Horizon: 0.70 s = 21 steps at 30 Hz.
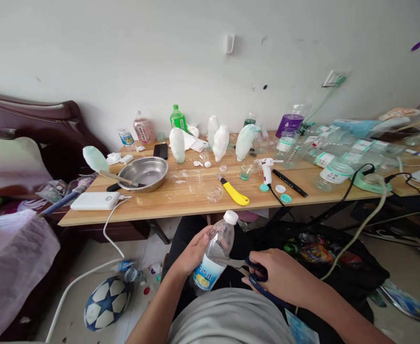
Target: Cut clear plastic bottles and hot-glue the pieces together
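Note:
Over my lap, my left hand (194, 253) is wrapped round a clear plastic bottle (221, 237) with a white cap and a blue label showing lemons. The bottle leans with its cap up and away from me. My right hand (281, 274) grips a pair of scissors (263, 285) with dark blue handles. Their blades point left and one reaches the bottle's side just above the label; whether it has pierced the plastic I cannot tell. On the table edge beyond lie a yellow utility knife (234, 192) and a white glue gun (267, 171).
On the wooden table (152, 205) stand a metal bowl (143, 173), a power bank (98, 201), several white wrapped shapes (177, 145) and clear bottles (333, 174). A black marker (289, 182) lies near bottle caps. A white cable (104, 229) hangs at left above a ball (107, 303).

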{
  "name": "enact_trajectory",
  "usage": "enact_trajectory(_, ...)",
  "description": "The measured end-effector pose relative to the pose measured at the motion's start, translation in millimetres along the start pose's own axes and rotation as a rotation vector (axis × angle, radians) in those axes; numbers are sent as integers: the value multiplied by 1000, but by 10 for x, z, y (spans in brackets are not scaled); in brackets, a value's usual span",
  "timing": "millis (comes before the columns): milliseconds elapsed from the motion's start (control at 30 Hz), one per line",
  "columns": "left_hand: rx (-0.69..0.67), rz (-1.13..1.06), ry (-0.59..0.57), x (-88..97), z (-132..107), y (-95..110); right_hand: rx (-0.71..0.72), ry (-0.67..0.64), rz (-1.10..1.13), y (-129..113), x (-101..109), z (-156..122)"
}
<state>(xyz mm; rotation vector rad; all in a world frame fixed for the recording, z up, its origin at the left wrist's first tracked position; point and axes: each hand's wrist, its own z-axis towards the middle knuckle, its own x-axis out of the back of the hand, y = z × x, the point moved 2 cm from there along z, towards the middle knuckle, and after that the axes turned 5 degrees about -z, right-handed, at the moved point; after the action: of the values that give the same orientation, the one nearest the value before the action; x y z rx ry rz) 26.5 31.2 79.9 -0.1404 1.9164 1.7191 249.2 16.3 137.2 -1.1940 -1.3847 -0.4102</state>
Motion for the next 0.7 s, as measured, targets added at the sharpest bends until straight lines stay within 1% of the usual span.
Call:
enact_trajectory(67,11,1,37,-6,-38,-34,7,-31,-9,5,0,-21)
enact_trajectory(167,8,29,53,-25,-73,-88,7,-61,-24,3,10,-65)
enact_trajectory(300,-20,95,72,-62,-88,-142,0,-37,36,-18,-27,-134)
enact_trajectory(433,-45,156,75,-90,-141,-144,-50,-36,36,-30,-101,-155)
enact_trajectory(600,-133,246,127,-52,-319,-111,-50,-20,-44,-21,-103,-124)
enact_trajectory(667,-130,246,101,-20,-349,-74,-14,-25,-56,-9,-75,-114)
enact_trajectory(700,-95,236,42,-11,-339,-46,18,-27,-66,-8,-48,-110)
